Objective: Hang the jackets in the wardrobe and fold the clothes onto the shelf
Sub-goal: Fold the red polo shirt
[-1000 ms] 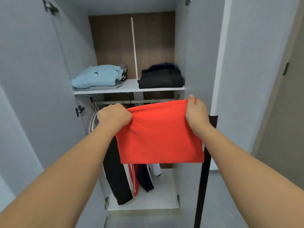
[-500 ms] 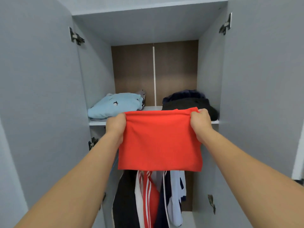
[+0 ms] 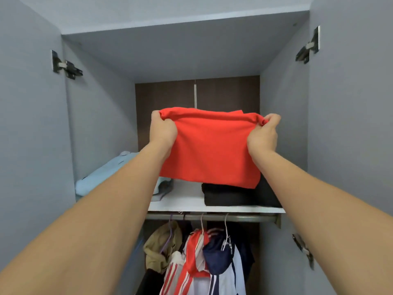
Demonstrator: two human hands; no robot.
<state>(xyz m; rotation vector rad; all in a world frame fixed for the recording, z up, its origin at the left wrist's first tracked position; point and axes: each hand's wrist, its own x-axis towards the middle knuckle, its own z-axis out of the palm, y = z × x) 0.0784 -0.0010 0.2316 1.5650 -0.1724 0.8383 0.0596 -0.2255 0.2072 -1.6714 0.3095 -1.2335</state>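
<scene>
The open wardrobe has a white shelf bearing a light blue folded pile at its left end and a black folded pile at its right; jackets hang from the rail just below the shelf. Above the shelf, over the black pile, hangs a folded red garment, its top corners gripped by the left hand and right hand, fingers curled into the cloth

Black pile (top behind red garment)

Two bare, sleeveless forearms
</scene>
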